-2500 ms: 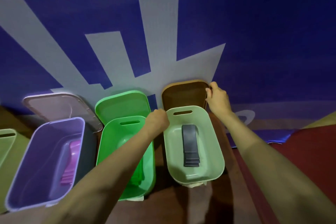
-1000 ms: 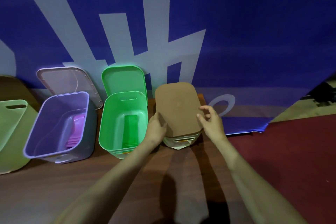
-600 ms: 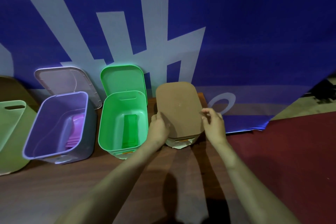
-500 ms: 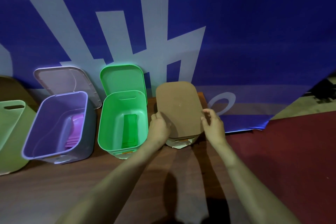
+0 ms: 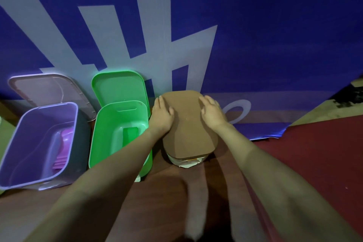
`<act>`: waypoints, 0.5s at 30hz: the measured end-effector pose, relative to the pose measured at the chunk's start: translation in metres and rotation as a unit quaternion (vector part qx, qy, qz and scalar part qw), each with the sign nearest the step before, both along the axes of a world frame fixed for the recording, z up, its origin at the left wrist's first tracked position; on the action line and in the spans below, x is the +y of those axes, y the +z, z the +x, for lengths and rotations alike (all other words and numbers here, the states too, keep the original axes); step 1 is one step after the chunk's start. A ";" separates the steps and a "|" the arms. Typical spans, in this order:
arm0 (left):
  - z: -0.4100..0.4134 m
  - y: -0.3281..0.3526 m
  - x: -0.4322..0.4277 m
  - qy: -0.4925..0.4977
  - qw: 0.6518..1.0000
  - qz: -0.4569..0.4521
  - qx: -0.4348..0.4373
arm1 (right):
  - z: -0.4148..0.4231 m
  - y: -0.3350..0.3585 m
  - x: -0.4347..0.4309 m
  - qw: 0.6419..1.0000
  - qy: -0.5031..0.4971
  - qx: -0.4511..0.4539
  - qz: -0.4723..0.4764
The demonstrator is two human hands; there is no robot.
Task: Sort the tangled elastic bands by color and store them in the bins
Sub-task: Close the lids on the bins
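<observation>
Left hand (image 5: 161, 118) and right hand (image 5: 213, 115) press brown lid (image 5: 188, 129) — bin (image 5: 184, 160) (mostly) hidden beneath.

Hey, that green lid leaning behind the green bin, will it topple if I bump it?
Probably topples easily: the green lid stands nearly upright, merely leaning on the banner. The green bin just in front would likely catch it falling forward. It looks like thin moulded plastic, so likely light and fairly stiff.
</observation>
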State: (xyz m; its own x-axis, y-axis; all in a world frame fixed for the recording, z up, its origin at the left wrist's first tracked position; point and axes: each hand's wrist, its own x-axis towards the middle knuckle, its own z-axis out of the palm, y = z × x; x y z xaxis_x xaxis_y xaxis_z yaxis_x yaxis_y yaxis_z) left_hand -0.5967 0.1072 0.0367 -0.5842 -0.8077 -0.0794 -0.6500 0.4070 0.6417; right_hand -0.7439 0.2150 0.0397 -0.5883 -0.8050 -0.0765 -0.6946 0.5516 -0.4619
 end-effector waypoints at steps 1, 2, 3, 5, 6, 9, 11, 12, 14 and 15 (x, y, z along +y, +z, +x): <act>-0.005 -0.003 0.000 0.011 1.000 0.001 0.010 | -0.002 0.001 -0.009 1.000 0.009 0.008 0.008; -0.009 -0.007 0.001 0.028 0.999 0.002 0.023 | -0.003 0.001 -0.018 1.000 0.014 0.012 0.010; -0.012 -0.010 0.003 0.043 0.998 0.002 0.034 | -0.003 0.000 -0.025 1.000 0.013 0.016 0.009; -0.020 -0.014 0.010 0.054 0.997 0.003 0.053 | -0.003 -0.005 -0.034 0.999 -0.005 0.039 0.009; -0.023 -0.015 0.013 0.056 0.997 0.001 0.056 | -0.003 -0.009 -0.036 0.998 -0.013 0.057 0.013; -0.029 -0.016 0.015 0.081 0.996 -0.023 0.005 | -0.002 -0.018 -0.036 0.995 -0.021 0.092 0.032; -0.028 -0.016 0.015 0.084 0.995 -0.031 -0.034 | 0.001 -0.020 -0.036 0.994 -0.029 0.100 0.045; -0.027 -0.017 0.014 0.075 0.996 -0.032 -0.042 | 0.003 -0.021 -0.036 0.993 -0.035 0.102 0.048; -0.024 -0.017 0.011 0.053 0.997 -0.029 -0.042 | 0.004 -0.021 -0.037 0.993 -0.042 0.101 0.051; -0.022 -0.017 0.010 0.044 0.998 -0.021 -0.040 | 0.005 -0.020 -0.037 0.993 -0.044 0.094 0.052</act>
State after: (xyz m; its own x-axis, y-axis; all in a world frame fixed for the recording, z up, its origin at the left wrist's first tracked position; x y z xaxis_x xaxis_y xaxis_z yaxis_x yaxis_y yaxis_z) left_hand -0.6191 0.1171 0.0199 -0.5040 -0.8592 -0.0885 -0.7332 0.3714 0.5697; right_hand -0.7387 0.1775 0.0193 -0.6675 -0.7436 -0.0389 -0.7103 0.6516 -0.2662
